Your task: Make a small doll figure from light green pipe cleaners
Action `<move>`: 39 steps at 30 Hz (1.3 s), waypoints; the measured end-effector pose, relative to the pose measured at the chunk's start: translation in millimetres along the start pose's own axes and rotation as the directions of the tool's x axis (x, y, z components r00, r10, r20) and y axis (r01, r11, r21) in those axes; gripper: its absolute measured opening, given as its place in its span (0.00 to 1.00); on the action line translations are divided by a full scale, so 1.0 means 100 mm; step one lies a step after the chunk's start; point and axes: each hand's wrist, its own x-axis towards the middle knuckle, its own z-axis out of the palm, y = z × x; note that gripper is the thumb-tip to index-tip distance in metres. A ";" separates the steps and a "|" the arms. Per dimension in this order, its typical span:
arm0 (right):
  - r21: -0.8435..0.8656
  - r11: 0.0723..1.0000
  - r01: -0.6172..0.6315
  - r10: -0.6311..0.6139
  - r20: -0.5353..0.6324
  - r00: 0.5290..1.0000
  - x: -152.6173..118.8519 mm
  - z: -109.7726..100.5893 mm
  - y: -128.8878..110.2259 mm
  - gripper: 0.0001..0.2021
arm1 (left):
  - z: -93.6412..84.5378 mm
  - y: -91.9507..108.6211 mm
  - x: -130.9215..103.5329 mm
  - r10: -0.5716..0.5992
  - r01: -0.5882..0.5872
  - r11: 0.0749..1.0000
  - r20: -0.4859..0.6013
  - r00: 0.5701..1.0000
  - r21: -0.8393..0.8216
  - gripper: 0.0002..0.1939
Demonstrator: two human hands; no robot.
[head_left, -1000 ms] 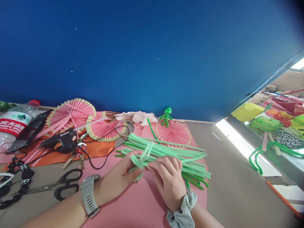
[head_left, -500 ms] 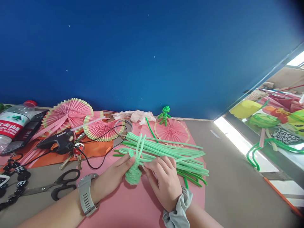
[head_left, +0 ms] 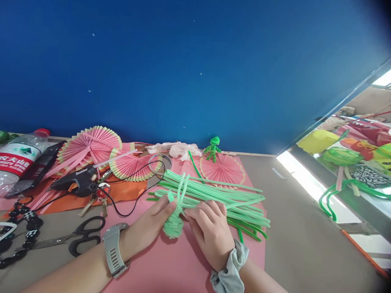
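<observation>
A light green woven pipe-cleaner piece [head_left: 173, 224], with two long ends sticking up from its top, is pinched between the thumb and fingers of my left hand [head_left: 152, 223]. My right hand [head_left: 211, 228] is closed at the right side of that piece, its fingertips pressed together close to the weave. Whatever those fingertips grip is hidden. Just beyond both hands lies a bundle of loose light green pipe cleaners [head_left: 220, 195], a few darker ones among them, on pink paper [head_left: 152, 268].
Black-handled scissors [head_left: 87, 236], keys [head_left: 104, 203] and a black glue gun [head_left: 77, 182] lie to the left. Pink folded-paper fans [head_left: 88, 144] and a small green pipe-cleaner figure [head_left: 213, 149] stand by the blue partition [head_left: 195, 81]. A plastic bottle [head_left: 20, 158] leans far left.
The view has shifted slightly, so everything sits a little further right. My left hand has tilted the woven piece slightly; both hands keep nearly the same pose.
</observation>
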 end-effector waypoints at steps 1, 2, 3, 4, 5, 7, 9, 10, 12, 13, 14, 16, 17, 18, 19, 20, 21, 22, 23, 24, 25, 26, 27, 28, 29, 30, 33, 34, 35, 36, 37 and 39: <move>-0.006 1.000 -0.003 0.003 -0.006 1.000 0.00 0.00 0.00 0.06 | 0.00 0.01 0.00 -0.007 0.007 1.000 0.006 1.000 0.006 0.15; -0.014 1.000 -0.005 0.005 -0.014 1.000 -0.01 0.01 0.00 0.06 | 0.00 0.02 0.00 -0.014 0.013 1.000 0.020 1.000 0.008 0.15; -0.020 1.000 -0.008 0.008 -0.025 1.000 -0.01 0.01 0.00 0.06 | 0.00 0.03 0.00 -0.019 0.019 1.000 0.039 0.999 0.004 0.15; -0.021 1.000 -0.010 0.009 -0.036 0.999 -0.01 0.01 0.00 0.06 | 0.00 0.05 0.00 -0.022 0.022 1.000 0.059 0.998 -0.005 0.16; -0.019 1.000 -0.011 0.010 -0.049 0.999 -0.01 0.00 0.00 0.05 | 0.00 0.06 0.00 -0.026 0.027 0.999 0.081 0.996 -0.019 0.17; -0.008 1.000 -0.008 0.007 -0.069 0.998 -0.01 -0.01 0.00 0.05 | 0.00 0.08 0.00 -0.024 0.032 0.998 0.124 0.992 -0.059 0.18; 0.006 1.000 0.000 0.001 -0.089 0.996 -0.01 -0.03 -0.01 0.05 | 0.01 0.10 0.00 -0.007 0.022 0.995 0.154 0.988 -0.098 0.18; 0.016 1.000 0.000 0.001 -0.099 0.995 -0.01 -0.04 -0.01 0.04 | 0.01 0.11 0.00 0.001 0.017 0.994 0.159 0.987 -0.110 0.18; 0.047 0.999 -0.015 0.020 -0.114 0.993 -0.02 -0.05 -0.02 0.04 | 0.03 0.11 -0.01 0.002 0.015 0.993 0.152 0.988 -0.117 0.18; 0.066 0.997 -0.028 0.036 -0.118 0.992 -0.02 -0.06 -0.02 0.05 | 0.04 0.10 -0.02 0.000 0.016 0.994 0.144 0.990 -0.112 0.18; 0.083 0.996 -0.036 0.046 -0.116 0.992 -0.02 -0.07 -0.02 0.05 | 0.04 0.09 -0.02 -0.001 0.015 0.994 0.135 0.991 -0.106 0.18; 0.094 0.995 -0.036 0.046 -0.109 0.993 -0.02 -0.08 -0.02 0.06 | 0.06 0.07 -0.04 0.007 0.004 0.996 0.114 0.993 -0.092 0.17; 0.089 0.996 -0.031 0.040 -0.105 0.994 -0.02 -0.09 -0.01 0.07 | 0.06 0.06 -0.04 0.011 -0.002 0.996 0.109 0.994 -0.089 0.18; 0.077 0.997 -0.023 0.031 -0.101 0.994 -0.01 -0.10 -0.01 0.08 | 0.06 0.05 -0.04 0.014 -0.004 0.996 0.108 0.994 -0.090 0.18; 0.061 0.998 -0.017 0.023 -0.096 0.995 -0.01 -0.10 0.00 0.08 | 0.06 0.04 -0.04 0.013 -0.003 0.996 0.112 0.994 -0.092 0.18; 0.042 0.999 -0.013 0.017 -0.092 0.996 0.00 -0.11 0.00 0.09 | 0.06 0.04 -0.04 0.013 -0.001 0.995 0.119 0.993 -0.098 0.19; 0.020 1.000 -0.008 0.010 -0.086 0.996 0.00 -0.12 0.00 0.09 | 0.06 0.04 -0.04 0.015 -0.001 0.994 0.125 0.992 -0.105 0.19; -0.006 1.000 -0.003 0.003 -0.082 0.997 0.01 -0.12 0.00 0.10 | 0.06 0.05 -0.04 0.018 -0.004 0.994 0.131 0.991 -0.111 0.19; -0.037 0.999 0.001 -0.004 -0.083 0.997 0.01 -0.12 0.00 0.10 | 0.06 0.06 -0.04 0.023 -0.007 0.993 0.138 0.990 -0.114 0.20; -0.073 0.997 0.003 -0.009 -0.087 0.996 0.02 -0.13 0.00 0.11 | 0.06 0.06 -0.04 0.027 -0.010 0.993 0.145 0.989 -0.114 0.20; -0.105 0.994 0.005 -0.015 -0.092 0.996 0.02 -0.13 0.00 0.11 | 0.06 0.07 -0.04 0.027 -0.010 0.993 0.152 0.988 -0.114 0.20; -0.130 0.992 0.004 -0.017 -0.096 0.995 0.02 -0.12 -0.01 0.12 | 0.07 0.07 -0.04 0.025 -0.007 0.994 0.158 0.987 -0.112 0.20; -0.140 0.990 0.000 -0.013 -0.094 0.996 0.02 -0.12 -0.01 0.12 | 0.07 0.07 -0.04 0.019 -0.001 0.994 0.161 0.987 -0.108 0.19; -0.131 0.991 -0.005 -0.006 -0.084 0.996 0.02 -0.12 -0.01 0.11 | 0.07 0.06 -0.04 0.010 0.007 0.995 0.158 0.987 -0.102 0.19; -0.106 0.994 -0.012 0.005 -0.067 0.998 0.02 -0.12 -0.01 0.11 | 0.08 0.06 -0.04 0.000 0.014 0.996 0.147 0.989 -0.092 0.19; -0.070 0.997 -0.021 0.018 -0.043 0.999 0.03 -0.12 -0.01 0.10 | 0.08 0.05 -0.04 -0.009 0.020 0.997 0.133 0.991 -0.079 0.19; 0.040 0.998 -0.046 0.045 0.034 0.998 0.05 -0.12 0.01 0.09 | 0.09 0.02 -0.04 -0.028 0.033 0.999 0.105 0.994 -0.042 0.18; 0.061 0.997 -0.047 0.044 0.051 0.998 0.06 -0.12 0.01 0.09 | 0.09 0.01 -0.04 -0.030 0.034 0.999 0.101 0.994 -0.035 0.18; 0.071 0.996 -0.044 0.040 0.061 0.997 0.06 -0.12 0.02 0.09 | 0.09 0.01 -0.04 -0.031 0.034 0.999 0.100 0.995 -0.028 0.17; 0.076 0.996 -0.037 0.033 0.062 0.998 0.07 -0.13 0.03 0.09 | 0.09 0.00 -0.03 -0.030 0.032 0.999 0.098 0.995 -0.022 0.17; 0.077 0.997 -0.029 0.024 0.059 0.998 0.07 -0.13 0.03 0.09 | 0.08 0.00 -0.03 -0.026 0.028 1.000 0.095 0.995 -0.015 0.17; 0.083 0.996 -0.012 0.008 0.055 0.998 0.07 -0.13 0.03 0.08 | 0.08 0.00 -0.04 -0.018 0.019 1.000 0.094 0.995 -0.003 0.17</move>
